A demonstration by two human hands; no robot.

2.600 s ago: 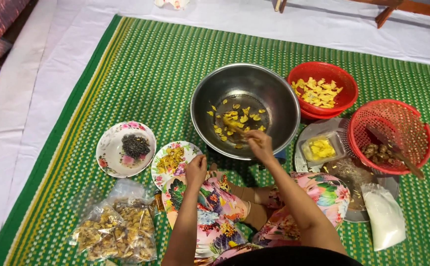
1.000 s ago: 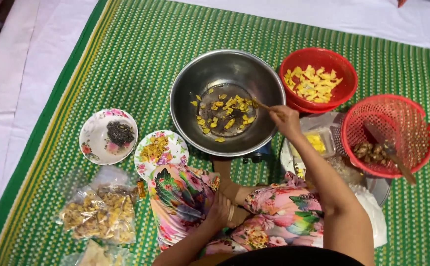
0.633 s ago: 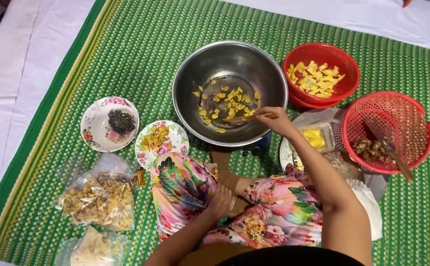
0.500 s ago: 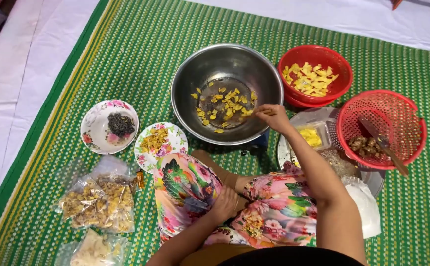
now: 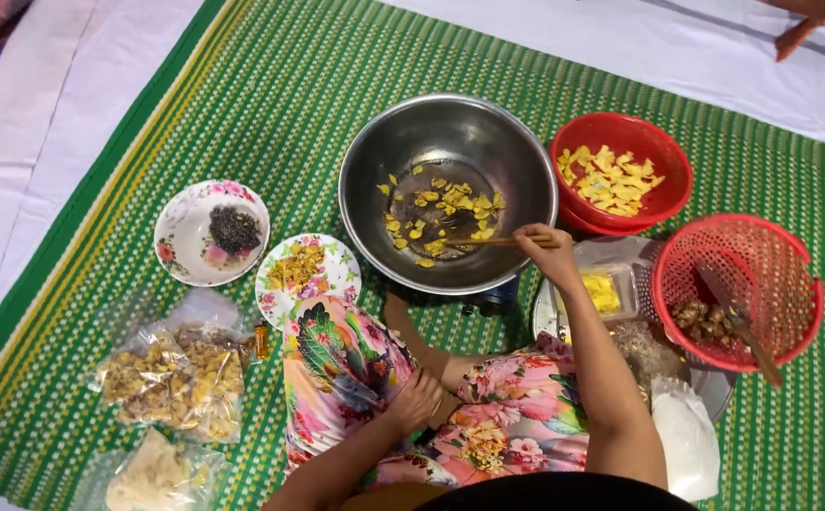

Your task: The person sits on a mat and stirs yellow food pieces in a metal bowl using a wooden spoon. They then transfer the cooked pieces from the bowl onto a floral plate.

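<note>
Right hand point(image 5: 547, 251): closed around the end of a thin wooden stick point(image 5: 488, 242), at the 4 o'clock rim of the steel bowl point(image 5: 517, 161). The stick lies nearly level, its far tip down among yellow chips point(image 5: 441, 203) scattered over the bowl's bottom.

Left hand point(image 5: 414, 399): fingers loosely curled, resting on the floral-clothed lap point(image 5: 337, 364) at 6 o'clock of the view; it holds nothing.

Steel bowl: large and round, at the centre of the green woven mat point(image 5: 271, 104), directly ahead of the person.

Red bowl point(image 5: 663, 175): at 3 o'clock of the steel bowl, just beside it, partly filled with pale yellow chips.

Red mesh basket point(image 5: 791, 274): at 4 o'clock of the steel bowl, well to the right; it contains brown pieces and a knife point(image 5: 736, 320) leaning on its rim.

Clear plastic tub point(image 5: 606, 289): between the steel bowl and the basket, just beside the right forearm, with bright yellow contents.

Floral plate point(image 5: 332, 279): at 8 o'clock of the steel bowl, carrying yellow-orange bits.

Floral dish point(image 5: 181, 246): at 9 o'clock, left of the plate, carrying a dark heap.

Clear bags point(image 5: 181, 378): at 7 o'clock on the mat, filled with brownish-yellow snack pieces.

White bag point(image 5: 687, 440): at 5 o'clock, beside the right elbow.
</note>
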